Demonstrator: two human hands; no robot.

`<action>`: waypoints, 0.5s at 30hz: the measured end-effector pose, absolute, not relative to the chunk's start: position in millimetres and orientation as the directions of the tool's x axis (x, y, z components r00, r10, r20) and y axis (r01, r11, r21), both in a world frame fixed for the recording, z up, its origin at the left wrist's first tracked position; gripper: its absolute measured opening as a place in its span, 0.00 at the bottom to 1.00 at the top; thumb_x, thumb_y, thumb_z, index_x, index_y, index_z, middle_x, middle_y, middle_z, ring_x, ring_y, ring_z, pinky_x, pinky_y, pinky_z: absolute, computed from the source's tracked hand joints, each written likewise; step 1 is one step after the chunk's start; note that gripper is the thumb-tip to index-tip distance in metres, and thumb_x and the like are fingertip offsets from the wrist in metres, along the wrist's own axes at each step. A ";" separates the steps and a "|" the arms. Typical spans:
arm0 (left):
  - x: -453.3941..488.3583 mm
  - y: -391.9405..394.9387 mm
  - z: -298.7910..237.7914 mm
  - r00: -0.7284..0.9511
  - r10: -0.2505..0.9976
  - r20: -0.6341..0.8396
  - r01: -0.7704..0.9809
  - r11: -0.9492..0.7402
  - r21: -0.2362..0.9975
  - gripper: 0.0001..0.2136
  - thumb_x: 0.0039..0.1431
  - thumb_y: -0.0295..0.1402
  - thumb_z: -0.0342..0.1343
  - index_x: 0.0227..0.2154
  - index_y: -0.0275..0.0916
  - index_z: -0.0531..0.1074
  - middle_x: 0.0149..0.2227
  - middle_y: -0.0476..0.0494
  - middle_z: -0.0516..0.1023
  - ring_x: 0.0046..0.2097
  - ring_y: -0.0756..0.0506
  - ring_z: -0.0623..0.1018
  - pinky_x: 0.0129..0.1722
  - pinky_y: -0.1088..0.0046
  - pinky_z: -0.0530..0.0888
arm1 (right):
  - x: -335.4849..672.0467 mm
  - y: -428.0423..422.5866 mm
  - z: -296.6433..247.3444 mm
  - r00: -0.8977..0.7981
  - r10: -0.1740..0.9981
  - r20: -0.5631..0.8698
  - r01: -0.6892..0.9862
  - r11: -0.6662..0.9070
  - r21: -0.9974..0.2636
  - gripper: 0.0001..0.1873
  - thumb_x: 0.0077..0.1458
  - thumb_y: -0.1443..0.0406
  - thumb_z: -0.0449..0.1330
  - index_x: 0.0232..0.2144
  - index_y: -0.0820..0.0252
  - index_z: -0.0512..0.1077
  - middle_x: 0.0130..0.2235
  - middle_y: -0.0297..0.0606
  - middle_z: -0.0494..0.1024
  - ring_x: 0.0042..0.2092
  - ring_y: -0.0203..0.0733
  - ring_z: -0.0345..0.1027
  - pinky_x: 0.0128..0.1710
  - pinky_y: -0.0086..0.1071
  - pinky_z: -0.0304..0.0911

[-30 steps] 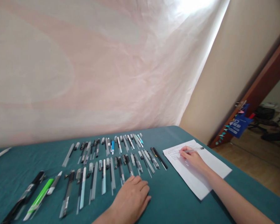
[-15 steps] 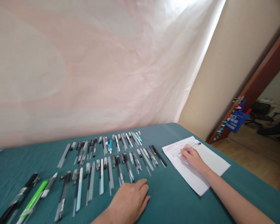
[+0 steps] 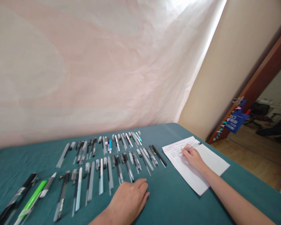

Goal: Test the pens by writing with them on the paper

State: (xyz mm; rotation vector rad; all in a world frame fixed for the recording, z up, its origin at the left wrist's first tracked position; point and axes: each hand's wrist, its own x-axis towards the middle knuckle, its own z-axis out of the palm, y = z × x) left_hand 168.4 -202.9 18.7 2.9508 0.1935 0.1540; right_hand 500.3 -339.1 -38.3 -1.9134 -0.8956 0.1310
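Note:
On the white sheet of paper (image 3: 209, 164), my right hand (image 3: 192, 157) is closed in a writing grip round a slim clear pen (image 3: 194, 145) with a dark end. The pen's tip is near the lines of small handwriting on the upper left of the sheet. My left hand (image 3: 128, 198) lies palm down on the green tabletop (image 3: 168, 200), its fingers relaxed and resting side by side, with nothing visible in it. Just beyond its knuckles are a clear gel pen (image 3: 129, 168) and other pens laid out in rows.
Pen bodies, caps and refills fill the left and middle of the table, among them a green pen (image 3: 32, 200) and two black pens (image 3: 158, 155) beside the paper. A pale curtain (image 3: 107, 68) hangs behind. Beyond the right edge, a blue bag (image 3: 236, 122) hangs by a doorway.
The view has shifted very slightly. My right hand stays on the paper with the pen, and my left hand rests in the same place.

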 end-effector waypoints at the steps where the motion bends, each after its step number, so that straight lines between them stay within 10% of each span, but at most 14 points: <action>1: 168.3 -202.6 18.6 0.986 0.140 0.094 0.121 -0.974 0.190 0.13 0.61 0.33 0.38 0.41 0.41 0.66 0.49 0.43 0.70 0.39 0.44 0.76 0.38 0.65 0.72 | 500.0 -339.1 -37.7 0.720 0.636 0.277 0.533 -0.251 -0.808 0.12 0.49 0.58 0.52 0.21 0.59 0.62 0.17 0.27 0.61 0.19 0.32 0.53 0.19 0.27 0.50; 15: 168.0 -202.6 20.9 0.986 0.140 0.096 0.116 -0.969 0.217 0.13 0.61 0.34 0.38 0.40 0.42 0.66 0.49 0.43 0.70 0.40 0.43 0.76 0.39 0.63 0.72 | 505.0 -338.9 -40.9 0.706 0.641 0.301 0.583 -0.286 -0.760 0.12 0.49 0.59 0.52 0.20 0.58 0.62 0.17 0.26 0.60 0.20 0.32 0.53 0.22 0.27 0.50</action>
